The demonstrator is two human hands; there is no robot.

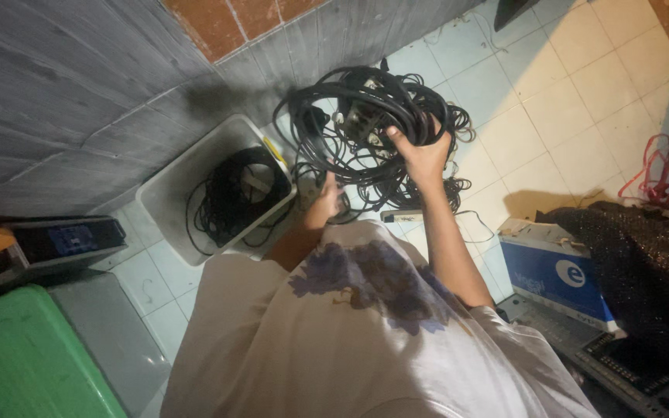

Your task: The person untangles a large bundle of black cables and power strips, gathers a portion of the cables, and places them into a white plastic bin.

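Note:
My right hand (pixel 420 151) is raised and grips a thick coil of black cable (pixel 365 104), holding it above the tiled floor. Loose loops hang from the coil over a tangled pile of black cables (pixel 420 190) on the floor. My left hand (pixel 325 203) is lower, down among the tangled cables near a white power strip (pixel 401 216); its fingers are partly hidden, and what they hold cannot be made out. My white shirt with a purple print fills the bottom of the view.
A grey plastic bin (pixel 166 193) with a coiled black cable (pixel 234 193) inside stands left of the pile, against the grey wall. A green lid (pixel 25 364) lies bottom left, a blue and white box (pixel 555 271) at right, and red cord (pixel 660 174) far right.

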